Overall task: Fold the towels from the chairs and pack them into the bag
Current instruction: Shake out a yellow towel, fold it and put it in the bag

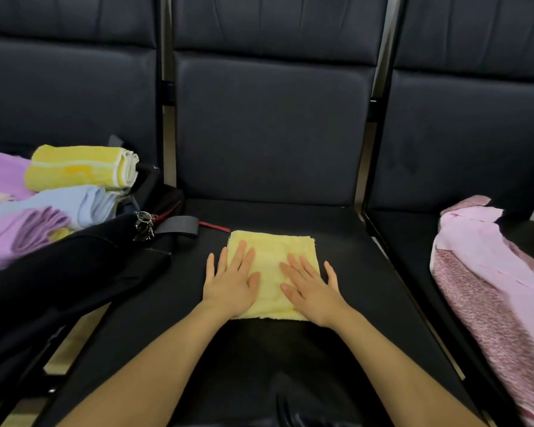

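Three dark padded chairs [272,124] stand in a row and fill most of the view, with thin metal frames between them. The middle seat [346,272] is directly in front of the person.

On the left chair lies a black bag [74,272], open, with its mouth turned toward the back. A small bunch of metal keyrings [143,224] hangs at its zipper, and a grey strap [179,226] with a red edge reaches onto the middle seat. In and above the bag's opening are folded towels: a yellow towel with white stripe [80,167] on top, a light blue towel [74,201] below it, and purple towels [19,232] at the left edge.

On the right chair lies a big pink cloth [487,272], partly plain and partly speckled, loosely heaped and not folded.

On the middle seat lies a pale yellow towel [272,254], folded into a flat square. It is near the bag's strap but apart from it.

Both hands rest flat on this towel, palms down and fingers straight and a little spread; they grip nothing. The left hand [233,282] covers the towel's left side, and its outer fingers reach past the left edge onto the seat. The right hand [312,288] covers the right side, and its little finger lies past the right edge. Between the two hands a strip of towel shows. The thumbs point toward each other and do not touch. Both bare forearms come from the bottom of the view.
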`<control>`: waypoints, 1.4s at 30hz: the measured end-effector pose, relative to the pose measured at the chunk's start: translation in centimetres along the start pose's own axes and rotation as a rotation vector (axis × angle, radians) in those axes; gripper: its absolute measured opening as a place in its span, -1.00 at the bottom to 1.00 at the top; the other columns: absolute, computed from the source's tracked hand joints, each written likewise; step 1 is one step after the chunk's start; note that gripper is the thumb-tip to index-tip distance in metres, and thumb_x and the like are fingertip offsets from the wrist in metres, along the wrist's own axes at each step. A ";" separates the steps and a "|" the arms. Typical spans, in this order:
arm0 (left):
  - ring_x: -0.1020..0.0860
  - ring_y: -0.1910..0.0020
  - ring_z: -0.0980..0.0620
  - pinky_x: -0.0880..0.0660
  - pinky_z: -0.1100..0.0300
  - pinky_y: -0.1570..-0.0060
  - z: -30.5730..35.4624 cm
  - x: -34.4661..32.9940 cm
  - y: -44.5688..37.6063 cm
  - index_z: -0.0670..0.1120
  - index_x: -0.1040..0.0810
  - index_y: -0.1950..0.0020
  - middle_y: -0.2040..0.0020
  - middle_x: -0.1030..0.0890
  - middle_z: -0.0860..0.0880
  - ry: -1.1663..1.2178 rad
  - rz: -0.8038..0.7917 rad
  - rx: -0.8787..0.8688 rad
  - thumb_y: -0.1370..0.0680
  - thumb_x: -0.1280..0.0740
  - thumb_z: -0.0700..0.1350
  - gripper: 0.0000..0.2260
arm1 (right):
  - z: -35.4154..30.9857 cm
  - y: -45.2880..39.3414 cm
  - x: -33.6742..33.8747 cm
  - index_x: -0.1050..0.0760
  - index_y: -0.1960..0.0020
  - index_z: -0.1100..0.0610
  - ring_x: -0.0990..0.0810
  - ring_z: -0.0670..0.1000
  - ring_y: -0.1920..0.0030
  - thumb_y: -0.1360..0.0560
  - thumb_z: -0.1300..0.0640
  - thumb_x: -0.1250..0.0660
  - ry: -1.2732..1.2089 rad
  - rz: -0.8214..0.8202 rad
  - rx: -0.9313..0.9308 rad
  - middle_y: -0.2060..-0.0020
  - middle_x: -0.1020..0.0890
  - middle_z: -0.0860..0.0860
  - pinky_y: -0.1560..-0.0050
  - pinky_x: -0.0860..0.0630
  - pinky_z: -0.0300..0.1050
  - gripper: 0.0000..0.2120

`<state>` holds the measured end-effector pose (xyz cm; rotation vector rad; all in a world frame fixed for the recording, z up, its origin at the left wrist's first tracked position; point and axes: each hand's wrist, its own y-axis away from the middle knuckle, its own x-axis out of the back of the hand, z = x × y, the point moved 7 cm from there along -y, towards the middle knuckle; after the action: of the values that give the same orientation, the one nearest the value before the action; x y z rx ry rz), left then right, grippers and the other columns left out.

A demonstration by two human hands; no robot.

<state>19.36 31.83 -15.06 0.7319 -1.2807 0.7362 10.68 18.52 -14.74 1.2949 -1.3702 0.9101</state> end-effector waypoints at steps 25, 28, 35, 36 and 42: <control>-0.42 -0.07 0.14 -0.29 0.26 -0.11 2.4 2.7 6.2 0.02 -0.49 -0.17 -0.13 -0.45 0.11 0.106 0.163 -0.501 -0.57 -0.12 0.19 -0.65 | -0.1 7.7 4.0 -0.60 0.05 -0.03 -0.57 -0.13 0.06 -0.43 0.04 -0.44 0.122 0.388 0.315 0.11 -0.61 -0.19 -0.13 -0.08 -0.26 -0.89; -0.48 0.01 0.12 -0.29 0.24 -0.06 1.7 2.5 6.5 0.05 -0.58 0.02 0.04 -0.53 0.16 0.083 0.257 -0.534 -0.47 -0.04 0.32 -0.54 | 0.4 7.6 3.7 -0.57 -0.13 -0.07 -0.46 -0.17 -0.14 -0.52 -0.10 -0.32 0.145 0.336 0.242 -0.06 -0.57 -0.23 -0.13 0.02 -0.23 -0.77; -0.38 -0.19 0.16 -0.12 0.25 -0.18 0.8 2.1 5.7 0.11 -0.50 -0.21 -0.17 -0.48 0.21 0.094 0.097 -0.413 -0.49 -0.18 0.34 -0.56 | -0.3 6.2 3.1 -0.57 -0.10 0.00 -0.38 -0.05 -0.18 -0.55 -0.03 -0.29 0.210 0.341 0.193 -0.04 -0.56 -0.16 -0.03 0.07 -0.18 -0.81; -0.40 -0.19 0.16 -0.12 0.25 -0.20 0.9 2.1 5.7 0.10 -0.50 -0.22 -0.18 -0.48 0.20 0.087 0.093 -0.401 -0.50 -0.21 0.32 -0.58 | -0.4 6.2 3.1 -0.58 -0.08 0.02 -0.39 -0.04 -0.18 -0.55 0.00 -0.28 0.208 0.346 0.194 -0.03 -0.56 -0.14 -0.05 0.06 -0.17 -0.82; -0.45 -0.13 0.17 0.02 0.25 -0.30 0.9 3.0 5.8 0.05 -0.42 -0.31 -0.20 -0.50 0.16 0.086 0.168 -0.347 -0.27 0.16 0.58 -0.11 | 0.5 6.7 4.7 -0.46 0.03 -0.02 -0.34 -0.13 -0.08 -0.57 0.06 -0.28 0.011 0.405 0.123 0.04 -0.49 -0.20 -0.10 0.04 -0.29 -0.99</control>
<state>14.49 34.62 -11.58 0.3115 -1.3575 0.6490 4.38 17.90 -9.55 1.1163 -1.6207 1.2905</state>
